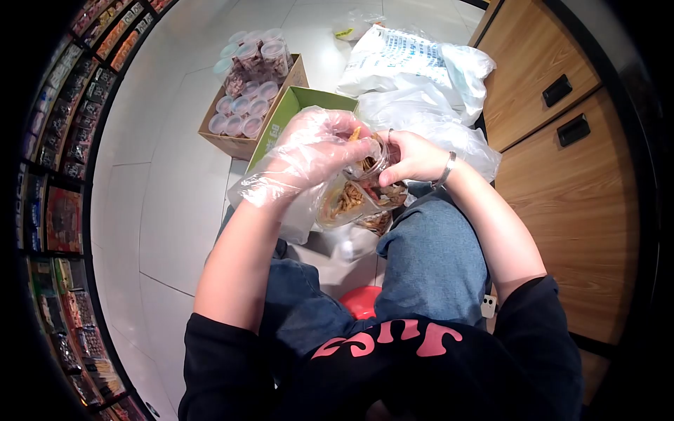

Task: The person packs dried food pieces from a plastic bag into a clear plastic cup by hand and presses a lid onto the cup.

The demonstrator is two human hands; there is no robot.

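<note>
My left hand (316, 151) wears a clear plastic glove and pinches a yellowish strip of food (356, 134) at the mouth of a clear plastic jar (377, 156). Bare except for a bracelet, my right hand (414, 160) grips the jar's right side. Brown pieces show inside the jar. Just below, open bags hold brown food strips (347, 199) and other pieces in wrappers (388, 195). The green-sided box (286, 105) stands behind my left hand.
A cardboard box (239, 146) at the back left holds stacked lidded tubs (242, 105). White plastic bags (414, 109) lie at the back right beside wooden cabinets (562, 182). Stocked shelves (67, 203) line the left. A red stool (361, 302) shows between my legs.
</note>
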